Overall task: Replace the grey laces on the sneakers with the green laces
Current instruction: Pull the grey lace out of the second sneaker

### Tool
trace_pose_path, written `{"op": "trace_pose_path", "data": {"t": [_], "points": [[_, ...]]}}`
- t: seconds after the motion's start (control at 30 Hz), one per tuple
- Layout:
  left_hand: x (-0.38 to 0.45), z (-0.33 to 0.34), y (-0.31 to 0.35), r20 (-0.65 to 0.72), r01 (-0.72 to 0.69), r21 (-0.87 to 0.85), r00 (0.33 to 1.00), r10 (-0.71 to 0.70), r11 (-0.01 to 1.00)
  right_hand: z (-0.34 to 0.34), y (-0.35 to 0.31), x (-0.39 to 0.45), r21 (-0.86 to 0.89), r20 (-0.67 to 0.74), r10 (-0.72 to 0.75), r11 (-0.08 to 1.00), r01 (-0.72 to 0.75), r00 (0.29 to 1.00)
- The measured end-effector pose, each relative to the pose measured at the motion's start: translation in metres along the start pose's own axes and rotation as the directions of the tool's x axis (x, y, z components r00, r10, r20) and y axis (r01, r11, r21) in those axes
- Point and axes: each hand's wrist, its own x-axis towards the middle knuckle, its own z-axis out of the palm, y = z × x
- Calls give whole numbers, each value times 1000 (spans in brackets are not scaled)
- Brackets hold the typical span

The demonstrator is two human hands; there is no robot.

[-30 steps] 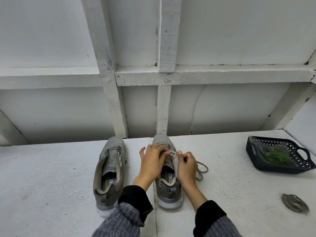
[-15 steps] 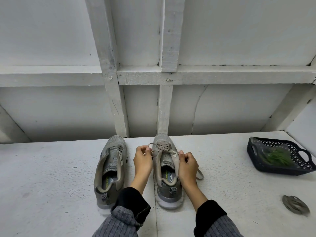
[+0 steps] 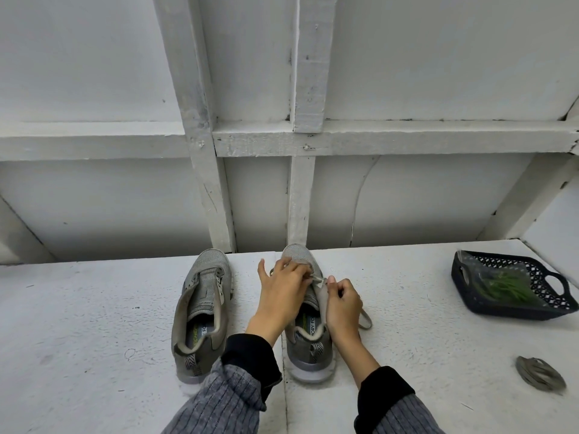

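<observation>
While apparently pinching, both hands point(image 3: 313, 296) curled.

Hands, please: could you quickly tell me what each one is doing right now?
Left hand: pinching the grey lace over the right sneaker.
Right hand: curled, pinching the same grey lace.

My left hand point(image 3: 283, 288) comes back across the right sneaker point(image 3: 308, 311), fingertips meeting my right hand point(image 3: 343, 297) at the grey lace point(image 3: 318, 278).
</observation>
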Motion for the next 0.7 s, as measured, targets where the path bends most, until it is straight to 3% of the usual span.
{"op": "trace_pose_path", "data": {"t": [0.27, 0.33, 0.4, 0.47, 0.53, 0.6, 0.7], "points": [[-3, 1, 3, 24, 1, 65, 1000, -3, 998, 1, 2, 1, -15, 1, 3, 1000, -3, 1000], [-2, 2, 5, 29, 52, -83, 998, -50, 995, 1, 2, 1, -19, 5, 6, 1000, -6, 1000], [0, 1, 5, 41, 155, -346, 988, -150, 925, 0, 3, 1, -26, 5, 4, 1000, -4, 1000], [1, -5, 6, 64, 227, -637, 968, -243, 736, 0, 3, 1, -26, 7, 8, 1000, -8, 1000], [2, -12, 5, 73, 217, -886, 938, -338, 410, 0, 2, 1, -19, 7, 12, 1000, -12, 1000], [7, -23, 3, 114, 174, -978, 910, -398, 119, 0, 2, 1, -15, 3, 12, 1000, -12, 1000], [14, -37, -5, 114, 64, -990, 894, -432, -129, 0, 1, 0, -17, 4, 12, 1000, -11, 1000]]}}
